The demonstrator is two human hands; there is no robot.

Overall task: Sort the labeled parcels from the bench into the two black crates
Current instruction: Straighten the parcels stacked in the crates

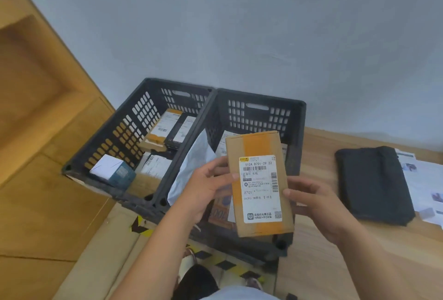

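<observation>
I hold a brown cardboard parcel [260, 183] with orange tape and a white shipping label, label side up, above the right black crate [297, 131]. My left hand [207, 184] grips its left edge with the thumb on the label's side. My right hand [311, 206] grips its right edge. The left black crate [115, 131] stands beside the right one and holds several labeled parcels, among them a blue and white box [115, 170]. A white poly bag [194, 163] leans inside the right crate, with other parcels under it.
On the wooden bench [323, 263] to the right lie a black soft parcel [374, 184] and white printed packets [424, 179] beyond it. The crates stand on the floor against a grey wall. Yellow-black floor tape [141, 226] runs below them. A wooden cabinet [31, 71] fills the left.
</observation>
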